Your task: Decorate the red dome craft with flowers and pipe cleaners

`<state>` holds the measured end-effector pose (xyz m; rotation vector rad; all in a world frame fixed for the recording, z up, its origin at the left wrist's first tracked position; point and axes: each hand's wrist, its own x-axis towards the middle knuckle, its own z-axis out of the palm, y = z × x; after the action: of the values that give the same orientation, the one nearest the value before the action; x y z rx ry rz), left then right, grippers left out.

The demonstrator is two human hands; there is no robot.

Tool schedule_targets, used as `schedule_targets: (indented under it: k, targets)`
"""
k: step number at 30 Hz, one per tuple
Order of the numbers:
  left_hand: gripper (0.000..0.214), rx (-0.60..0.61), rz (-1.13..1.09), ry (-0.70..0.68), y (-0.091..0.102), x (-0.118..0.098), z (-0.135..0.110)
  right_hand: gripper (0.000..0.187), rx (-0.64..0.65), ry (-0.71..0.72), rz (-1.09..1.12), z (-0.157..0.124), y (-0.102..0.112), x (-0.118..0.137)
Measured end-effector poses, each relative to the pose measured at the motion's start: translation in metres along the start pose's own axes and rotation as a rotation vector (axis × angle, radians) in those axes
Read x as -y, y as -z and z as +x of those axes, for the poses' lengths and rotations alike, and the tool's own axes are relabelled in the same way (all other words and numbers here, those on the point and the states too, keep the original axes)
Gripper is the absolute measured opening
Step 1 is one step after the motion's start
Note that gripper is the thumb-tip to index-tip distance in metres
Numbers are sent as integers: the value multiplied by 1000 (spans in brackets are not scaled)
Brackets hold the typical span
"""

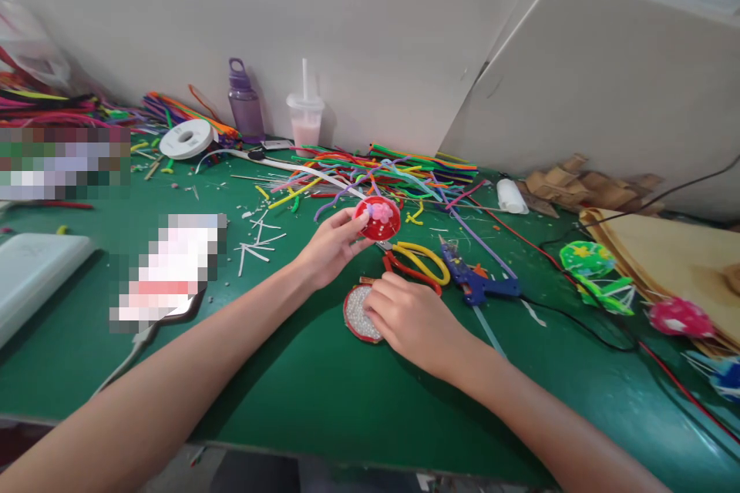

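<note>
**Q:** why hold it up off the green table?
**A:** So I can see its top. My left hand pinches the red cap at frame centre. My right hand sits curled on the bead dish just below, can't tell if it's got one.

Bright, even light falls from overhead, soft enough that the green counter carries only faint shadows: a dim band under each forearm, well in front of the cup, and a pale grey one on the white board just behind the cup. There is no hard glare, only a mild sheen on the counter far right of the cup. The left hand and the red dome it grips, in front of the cup, are sharp. Far left of the cup the top corner smears into blur, and two pixelated blocks mask patches there. The wide lens bows the counter's near edge.
</note>
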<state>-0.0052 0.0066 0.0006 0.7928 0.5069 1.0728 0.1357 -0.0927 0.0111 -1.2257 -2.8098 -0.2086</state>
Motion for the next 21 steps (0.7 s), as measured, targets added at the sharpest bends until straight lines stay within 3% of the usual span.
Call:
schedule_targets:
  k: [4, 13, 17, 21]
  targets:
    - [12, -26, 13, 27, 0, 0, 0, 17, -46, -32, 64, 0, -3, -1]
    - [14, -6, 46, 48, -2, 0, -2, 12, -371, -262, 559, -6, 10, -25]
    - [16, 52, 64, 90, -6, 2, -3, 7, -560, -359, 557, -10, 10, -43]
    - [16, 126, 93, 122, -10, 3, -6, 7, -731, -343, 474, -13, 10, -47]
